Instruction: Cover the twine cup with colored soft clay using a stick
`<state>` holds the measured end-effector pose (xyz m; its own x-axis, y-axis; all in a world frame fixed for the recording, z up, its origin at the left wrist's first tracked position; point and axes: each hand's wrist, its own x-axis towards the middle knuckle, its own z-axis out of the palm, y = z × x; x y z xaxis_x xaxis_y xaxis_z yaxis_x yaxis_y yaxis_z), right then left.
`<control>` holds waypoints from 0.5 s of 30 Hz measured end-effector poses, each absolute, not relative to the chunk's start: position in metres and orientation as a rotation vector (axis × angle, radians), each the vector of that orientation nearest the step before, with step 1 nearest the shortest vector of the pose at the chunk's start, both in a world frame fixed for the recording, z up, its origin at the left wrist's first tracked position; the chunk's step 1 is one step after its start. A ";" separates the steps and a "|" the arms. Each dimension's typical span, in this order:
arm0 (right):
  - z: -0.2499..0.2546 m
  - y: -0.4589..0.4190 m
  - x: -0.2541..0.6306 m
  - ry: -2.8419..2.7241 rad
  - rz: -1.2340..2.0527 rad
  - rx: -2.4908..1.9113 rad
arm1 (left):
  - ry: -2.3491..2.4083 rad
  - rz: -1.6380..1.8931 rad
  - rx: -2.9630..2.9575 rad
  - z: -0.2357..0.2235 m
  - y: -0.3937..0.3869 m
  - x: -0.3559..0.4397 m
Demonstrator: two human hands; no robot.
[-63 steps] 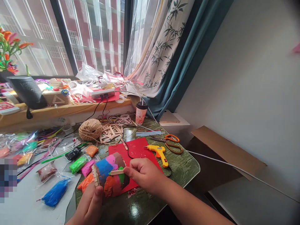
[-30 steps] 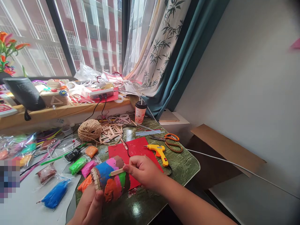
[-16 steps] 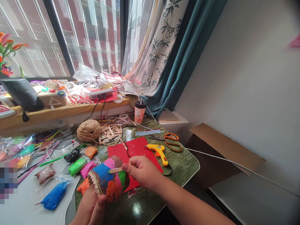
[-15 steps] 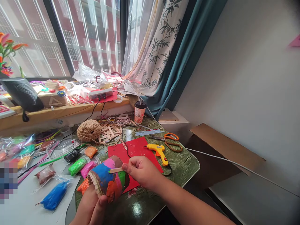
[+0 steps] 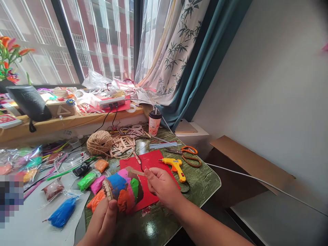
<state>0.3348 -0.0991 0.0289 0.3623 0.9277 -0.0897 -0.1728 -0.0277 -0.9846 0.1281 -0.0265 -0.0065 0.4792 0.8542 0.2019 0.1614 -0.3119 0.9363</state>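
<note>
My left hand [image 5: 104, 217] grips the rim of a round container [image 5: 120, 189] tilted on its side. Patches of blue, pink, brown, green and orange clay coat its wall, and a pale beaded trim runs round the rim by my thumb. Pinched in my right hand [image 5: 162, 186] is a flat wooden craft stick [image 5: 137, 172], its tip at the upper far part of the container, over brown clay. Whether the tip touches the clay I cannot tell. Beneath lies a red sheet [image 5: 151, 191]. Bags of orange clay [image 5: 96, 200] and pink clay [image 5: 97, 184] lie beside my left hand.
A yellow glue gun [image 5: 175, 166] and orange-handled scissors [image 5: 191, 157] lie right of the red sheet. Behind are a twine ball [image 5: 99, 142], wooden sticks [image 5: 123, 145] and a paper cup [image 5: 154, 123]. Blue clay [image 5: 63, 212] lies at left. A power strip [image 5: 112, 102] sits on the sill.
The stick has moved from the blue patch to the far, brown end of the container. My left hand has turned the container slightly. The whole view has shifted a little.
</note>
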 end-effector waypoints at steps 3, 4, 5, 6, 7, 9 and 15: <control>0.025 -0.103 0.330 -0.811 1.122 -1.322 | 0.856 0.910 1.721 -0.007 -0.028 0.127; 0.025 -0.104 0.329 -0.823 1.111 -1.354 | 0.833 0.920 1.727 -0.009 -0.029 0.127; 0.024 -0.105 0.328 -0.838 1.097 -1.385 | 0.806 0.932 1.745 -0.010 -0.029 0.127; 0.024 -0.105 0.327 -0.852 1.090 -1.410 | 0.778 0.945 1.775 -0.012 -0.030 0.127; 0.023 -0.105 0.327 -0.861 1.087 -1.426 | 0.752 0.957 1.812 -0.014 -0.030 0.127; 0.021 -0.104 0.324 -0.865 1.096 -1.432 | 0.724 0.984 1.897 -0.019 -0.028 0.126; 0.004 -0.096 0.313 -0.753 1.091 -1.358 | 0.715 1.065 2.103 -0.029 -0.021 0.125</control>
